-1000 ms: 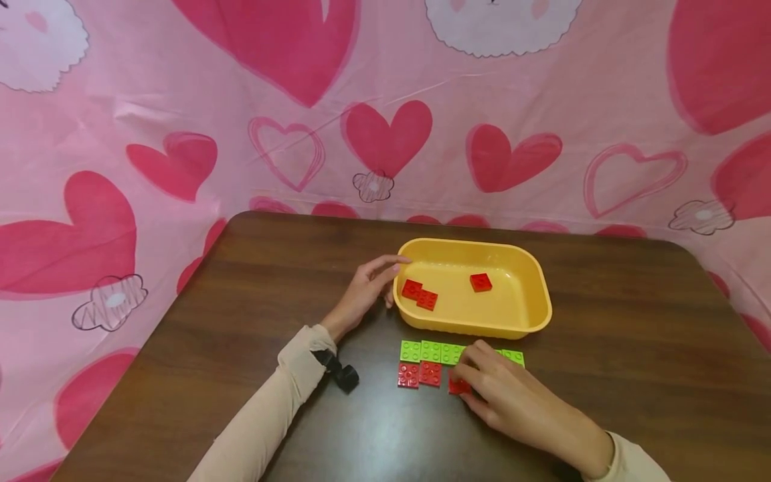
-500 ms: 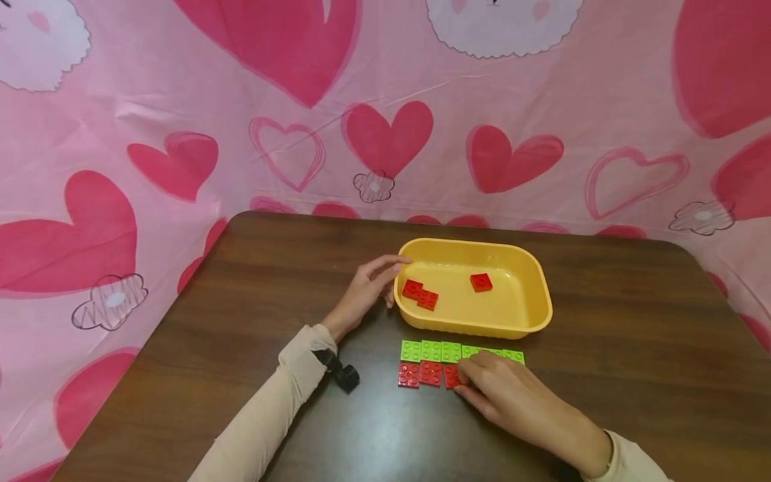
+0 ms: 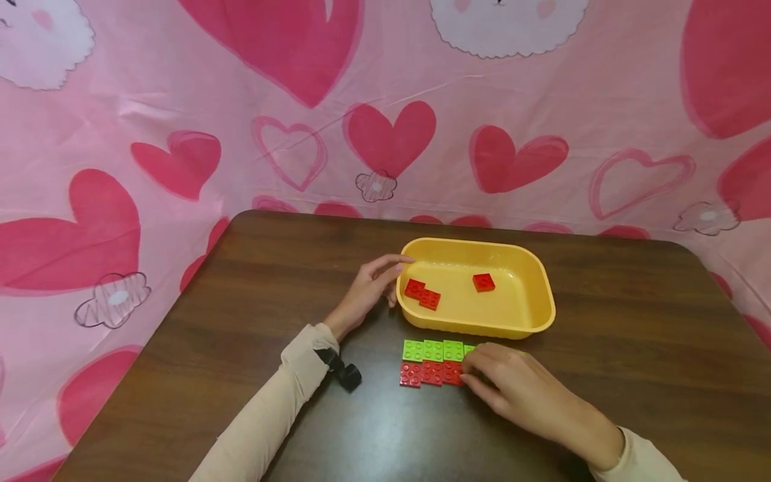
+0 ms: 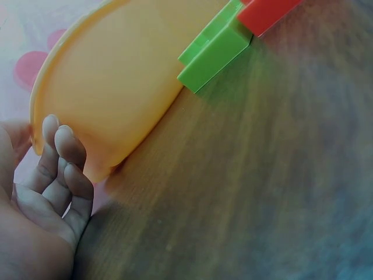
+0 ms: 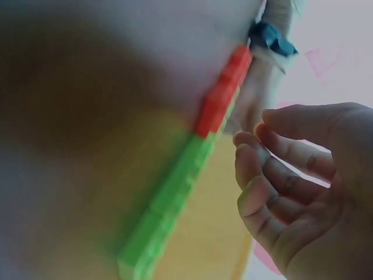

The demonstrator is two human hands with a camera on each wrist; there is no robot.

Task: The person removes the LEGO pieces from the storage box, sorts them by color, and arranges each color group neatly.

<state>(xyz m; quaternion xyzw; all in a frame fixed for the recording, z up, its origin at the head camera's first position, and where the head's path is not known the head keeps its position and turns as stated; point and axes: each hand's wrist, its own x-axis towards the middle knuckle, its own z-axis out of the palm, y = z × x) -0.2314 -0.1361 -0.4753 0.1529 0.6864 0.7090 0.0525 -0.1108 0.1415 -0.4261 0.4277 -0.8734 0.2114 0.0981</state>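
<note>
Flat red bricks lie in a row on the table: a left one (image 3: 410,375), a middle one (image 3: 432,373) and a right one (image 3: 452,373). Behind them runs a row of green bricks (image 3: 434,350), its right part mostly hidden by my right hand (image 3: 518,381). That hand's fingertips are right at the right red brick's edge; in the right wrist view its fingers are loosely bent with nothing visible between them. My left hand (image 3: 363,291) rests its relaxed fingers at the left rim of a yellow tub (image 3: 547,288).
In the tub lie a lone red brick (image 3: 484,282) and two overlapping red bricks, the upper-left one (image 3: 414,288) and the lower-right one (image 3: 430,299). A black wrist device (image 3: 343,370) sits on the left sleeve. Pink heart-patterned cloth (image 3: 271,67) hangs behind the table.
The right red brick has slid left, up against the middle red brick. My right hand has shifted right, uncovering that brick. The left hand stays at the tub's rim.
</note>
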